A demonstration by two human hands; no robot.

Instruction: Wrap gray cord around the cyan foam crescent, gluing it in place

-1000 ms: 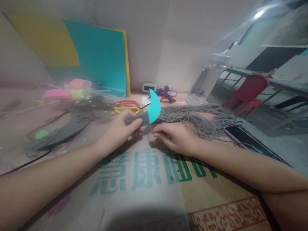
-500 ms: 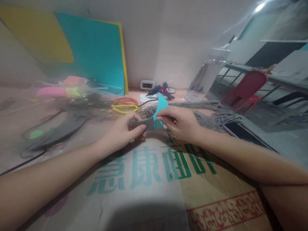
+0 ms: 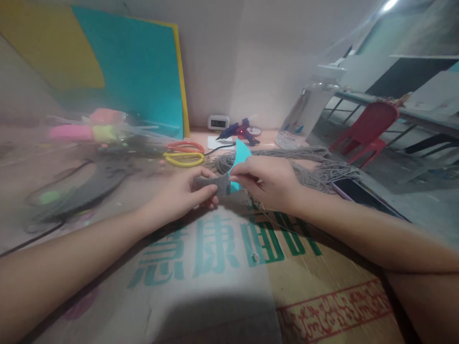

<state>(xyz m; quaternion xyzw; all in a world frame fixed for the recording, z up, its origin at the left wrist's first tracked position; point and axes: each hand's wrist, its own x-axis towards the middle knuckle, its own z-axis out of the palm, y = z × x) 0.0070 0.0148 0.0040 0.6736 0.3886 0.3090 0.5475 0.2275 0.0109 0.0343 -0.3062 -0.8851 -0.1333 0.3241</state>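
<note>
A curved cyan strip [image 3: 242,152], of paper or thin foam, stands up between my hands, its lower left part wrapped in grey cord [image 3: 223,184]. My left hand [image 3: 182,191] is closed around the wrapped end, thumb on the near side and fingers behind. With thumb and forefinger together, my right hand [image 3: 268,181] pinches at the edge of the wrapping, apparently on the cord, though the fingertips cover the exact spot. Below that hand a thin strand trails to the lower right over the printed cardboard [image 3: 229,296].
Behind my hands lie scissors [image 3: 184,159] with orange and yellow handles, a glue gun [image 3: 240,131] and a small digital clock [image 3: 218,122]. A clear bottle [image 3: 299,117], a heap of grey cord [image 3: 315,169] and a phone [image 3: 366,196] are on the right. Coloured sheets [image 3: 136,71] lean at the back left.
My right fingertips have shifted slightly left, toward the edge of the grey wrapping. My left hand keeps its hold. The whole view has moved a little.
</note>
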